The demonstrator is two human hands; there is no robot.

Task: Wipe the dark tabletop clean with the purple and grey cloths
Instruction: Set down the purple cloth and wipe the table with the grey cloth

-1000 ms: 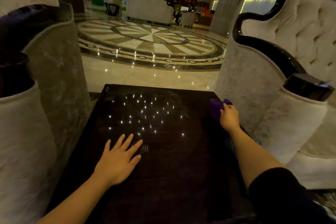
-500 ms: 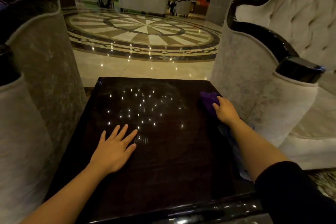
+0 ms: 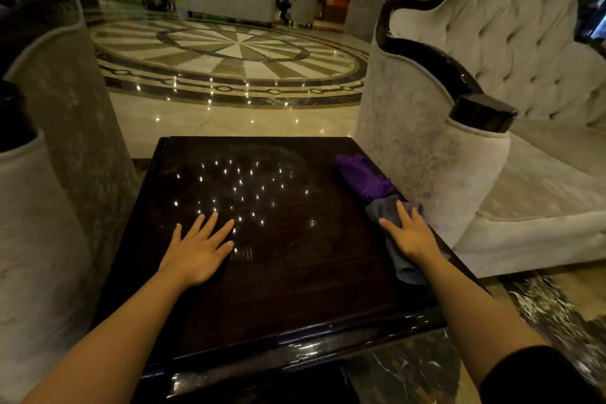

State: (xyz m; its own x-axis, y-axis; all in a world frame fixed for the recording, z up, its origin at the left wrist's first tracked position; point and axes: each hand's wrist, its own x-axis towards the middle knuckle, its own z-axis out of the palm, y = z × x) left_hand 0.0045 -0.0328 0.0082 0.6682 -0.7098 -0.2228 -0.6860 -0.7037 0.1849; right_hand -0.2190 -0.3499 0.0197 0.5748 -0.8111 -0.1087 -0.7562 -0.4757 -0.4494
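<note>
The dark glossy tabletop (image 3: 288, 272) fills the middle of the head view and mirrors many small ceiling lights. A crumpled purple cloth (image 3: 364, 179) lies near the table's right edge, with no hand on it. Just in front of it lies a grey cloth (image 3: 401, 264), partly hanging over the right edge. My right hand (image 3: 410, 234) rests flat on the grey cloth with fingers spread. My left hand (image 3: 198, 248) lies flat on the bare wood at centre left, fingers apart, holding nothing.
A pale tufted armchair (image 3: 492, 75) with a black armrest cap (image 3: 480, 111) stands tight against the table's right side. Another upholstered chair (image 3: 59, 141) flanks the left. Beyond the far edge spreads a polished marble floor (image 3: 229, 56).
My right hand left the purple cloth and came back toward me onto the grey cloth. The left hand stayed flat in place. The view tilted down, showing the table's near edge.
</note>
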